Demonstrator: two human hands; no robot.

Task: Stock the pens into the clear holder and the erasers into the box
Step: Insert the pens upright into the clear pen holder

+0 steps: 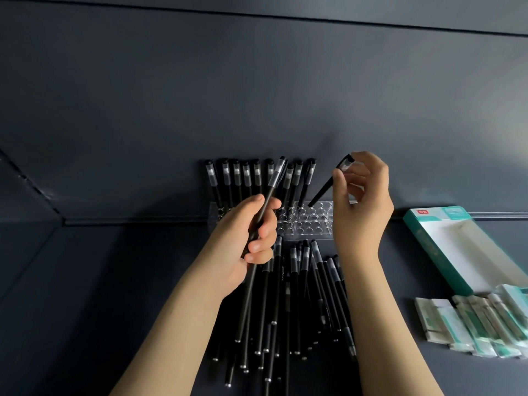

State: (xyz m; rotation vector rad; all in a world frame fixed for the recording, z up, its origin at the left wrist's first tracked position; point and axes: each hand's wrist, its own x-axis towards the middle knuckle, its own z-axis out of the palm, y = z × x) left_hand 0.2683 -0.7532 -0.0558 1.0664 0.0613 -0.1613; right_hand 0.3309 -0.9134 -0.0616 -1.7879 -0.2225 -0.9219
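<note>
My right hand (361, 201) pinches a black pen (325, 187) near its capped end. Thumb and forefinger are closed narrow on the barrel and the other fingers (358, 192) curl loosely. I hold it high up so the lower tip is free to steer. The pen is tilted, tip aimed at an open hole in the back row of the clear holder (308, 224), just right of the standing pens (245, 178) that fill the left part of that row. Whether the tip has entered the hole I cannot tell.

My left hand (245, 241) is wrapped round a second pen (273, 184), cap up, close to the holder. I judge it is the next one to hand over, which saves a trip down to the heap. The fist may hide more than one.

The loose pens (303, 295) lie heaped on the worktop (114, 281) just in front of the holder, between my forearms, within easy reach. Well apart to the right lies the open white-and-teal box (437, 254), nothing showing inside it. The wrapped erasers (471, 324) sit in a row just in front of it. With the front rows of holes bare, I judge the pens far from done.
</note>
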